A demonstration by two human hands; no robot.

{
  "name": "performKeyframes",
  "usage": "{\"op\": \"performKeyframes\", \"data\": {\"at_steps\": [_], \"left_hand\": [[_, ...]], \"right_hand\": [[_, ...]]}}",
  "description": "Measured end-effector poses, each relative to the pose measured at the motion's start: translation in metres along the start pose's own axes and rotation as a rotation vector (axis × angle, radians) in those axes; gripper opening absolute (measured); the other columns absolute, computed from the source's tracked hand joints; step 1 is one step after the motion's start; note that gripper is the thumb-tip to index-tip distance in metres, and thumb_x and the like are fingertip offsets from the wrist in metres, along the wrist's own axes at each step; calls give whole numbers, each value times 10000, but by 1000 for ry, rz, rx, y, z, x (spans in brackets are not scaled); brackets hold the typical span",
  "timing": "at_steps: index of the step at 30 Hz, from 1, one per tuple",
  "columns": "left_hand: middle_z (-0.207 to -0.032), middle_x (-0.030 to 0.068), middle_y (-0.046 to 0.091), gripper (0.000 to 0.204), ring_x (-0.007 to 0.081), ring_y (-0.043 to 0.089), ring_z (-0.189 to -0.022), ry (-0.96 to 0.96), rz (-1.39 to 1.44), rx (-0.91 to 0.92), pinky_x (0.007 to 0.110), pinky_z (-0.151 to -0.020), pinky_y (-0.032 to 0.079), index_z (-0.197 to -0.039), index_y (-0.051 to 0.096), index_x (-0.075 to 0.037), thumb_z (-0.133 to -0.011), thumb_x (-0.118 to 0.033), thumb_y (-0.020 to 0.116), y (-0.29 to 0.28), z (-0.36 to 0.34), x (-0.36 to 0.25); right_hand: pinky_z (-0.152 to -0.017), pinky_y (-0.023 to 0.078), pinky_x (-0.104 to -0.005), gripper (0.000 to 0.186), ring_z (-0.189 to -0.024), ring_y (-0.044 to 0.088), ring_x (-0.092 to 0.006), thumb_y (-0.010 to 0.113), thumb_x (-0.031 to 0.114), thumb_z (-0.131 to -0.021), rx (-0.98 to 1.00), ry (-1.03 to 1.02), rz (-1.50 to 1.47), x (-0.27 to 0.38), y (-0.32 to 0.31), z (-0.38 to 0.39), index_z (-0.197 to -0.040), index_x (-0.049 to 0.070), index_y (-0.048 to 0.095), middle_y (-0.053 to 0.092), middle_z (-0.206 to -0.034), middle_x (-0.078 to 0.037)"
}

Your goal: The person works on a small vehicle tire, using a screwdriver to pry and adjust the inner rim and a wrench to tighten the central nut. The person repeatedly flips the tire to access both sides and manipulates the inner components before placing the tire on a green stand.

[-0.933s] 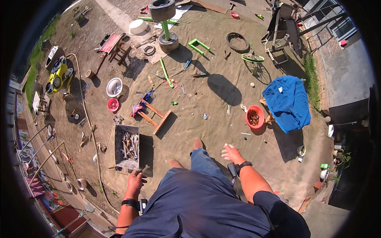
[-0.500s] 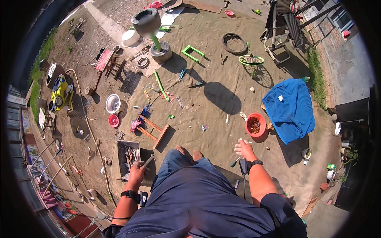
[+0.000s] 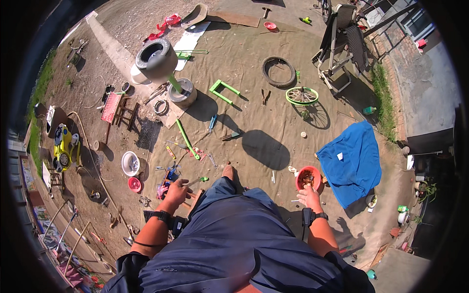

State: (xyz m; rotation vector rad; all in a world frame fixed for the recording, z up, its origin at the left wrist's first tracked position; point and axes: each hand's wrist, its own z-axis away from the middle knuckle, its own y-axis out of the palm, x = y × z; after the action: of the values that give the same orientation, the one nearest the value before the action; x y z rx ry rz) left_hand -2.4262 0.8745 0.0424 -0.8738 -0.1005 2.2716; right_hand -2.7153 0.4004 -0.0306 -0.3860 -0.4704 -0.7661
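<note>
My left hand point(image 3: 177, 193) is closed round a slim grey metal tool, whose kind I cannot make out. Behind it, partly hidden by the hand and my body, is a wooden frame point(image 3: 196, 199). My right hand point(image 3: 309, 195) reaches to the near rim of a red bucket point(image 3: 316, 174), fingers apart and nothing seen in them. Inside the bucket lie small rusty-brown pieces point(image 3: 306, 177). Just right of the bucket, a blue cloth point(image 3: 349, 163) is draped over something hidden. A small green object point(image 3: 203, 179) lies on the ground beyond my left hand.
Ahead stand a tire on a green post point(image 3: 156, 58), a green frame point(image 3: 224, 92), a loose tire point(image 3: 278, 72) and a spoked wheel point(image 3: 302, 96). A white basin point(image 3: 131, 163) and red bowl point(image 3: 134, 184) sit at left. A folding chair point(image 3: 344, 49) stands far right.
My body has moved forward, with one foot stepping out. My right hand has come to the red bucket's rim. My left hand has left the toolbox side and is now over the wooden frame.
</note>
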Motion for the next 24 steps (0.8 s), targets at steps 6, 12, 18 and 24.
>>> {"op": "performKeyframes", "data": {"at_steps": [6,12,18,24], "left_hand": [[-887,125,700,407,157,646,-645,42,-24,20,277,-534,497,-1320,520,22,-917,-38,517,-12,-93,-132],[-884,111,691,405,149,629,-614,60,-2,-23,263,-507,462,-1311,510,46,-917,-45,514,14,-180,-224],[-891,108,690,429,142,626,-635,-100,70,-128,254,-518,461,-1337,487,46,-920,-52,479,35,-214,-320],[-894,115,703,454,140,629,-633,-160,67,-144,250,-532,471,-1356,478,54,-912,-38,480,48,-255,-415]], "right_hand": [[-777,554,-421,542,-884,691,-286,494,522,-986,3,7,-79,81,22,-40,-1324,98,518,659,-1134,-158],[-878,511,-493,668,-1021,657,-363,441,549,-1000,46,126,-28,154,20,-141,-1437,44,419,589,-1283,-226],[-877,503,-453,668,-992,652,-311,465,541,-993,87,30,58,332,31,-243,-1432,39,421,592,-1263,-218],[-863,501,-406,650,-979,647,-277,482,541,-987,123,-97,104,504,64,-315,-1384,26,470,618,-1210,-188]]}}
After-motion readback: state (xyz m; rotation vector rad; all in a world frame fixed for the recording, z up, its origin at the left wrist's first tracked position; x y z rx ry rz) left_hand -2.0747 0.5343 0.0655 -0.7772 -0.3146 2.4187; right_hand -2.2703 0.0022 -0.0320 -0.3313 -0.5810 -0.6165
